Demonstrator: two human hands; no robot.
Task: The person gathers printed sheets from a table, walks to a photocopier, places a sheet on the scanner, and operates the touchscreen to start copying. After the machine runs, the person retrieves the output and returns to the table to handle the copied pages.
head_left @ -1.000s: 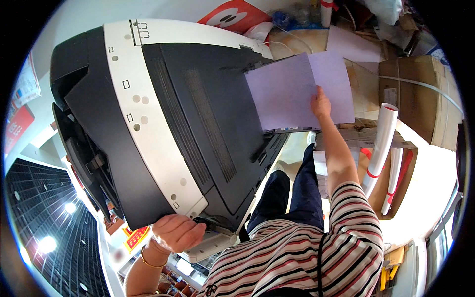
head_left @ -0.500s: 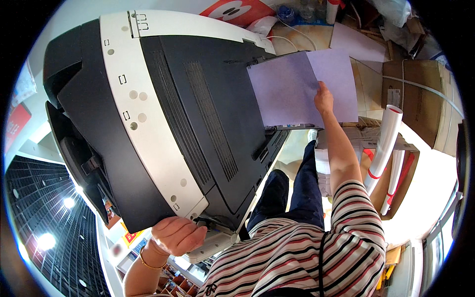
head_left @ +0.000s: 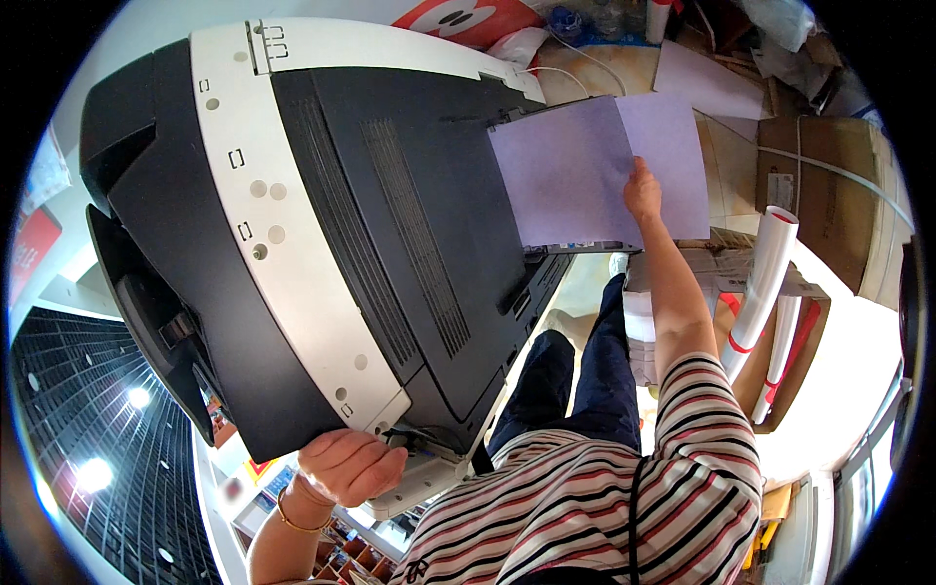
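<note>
A large black and white office copier [head_left: 429, 205] fills the left and middle of the view. At its near corner my left hand [head_left: 351, 466] is closed, its fingers curled against the casing; what they hold, if anything, is hidden. Light purple paper [head_left: 561, 175] lies over the tray sticking out of the copier's right side. A line divides the paper into a darker part by the copier and a paler part [head_left: 673, 166] farther right. My right hand [head_left: 642, 190] is at that line, its fingers closed on the paper's edge.
Rolled white posters [head_left: 762, 292] with red bands stand in an open cardboard box on my right. Beyond is a strapped cardboard carton [head_left: 824, 195]. A pale sheet [head_left: 707, 83] and a white cable lie on the floor near the copier, with plastic bags [head_left: 780, 24] behind.
The view has shifted very slightly. Both hands keep their places, the left at the copier's corner and the right on the purple paper.
</note>
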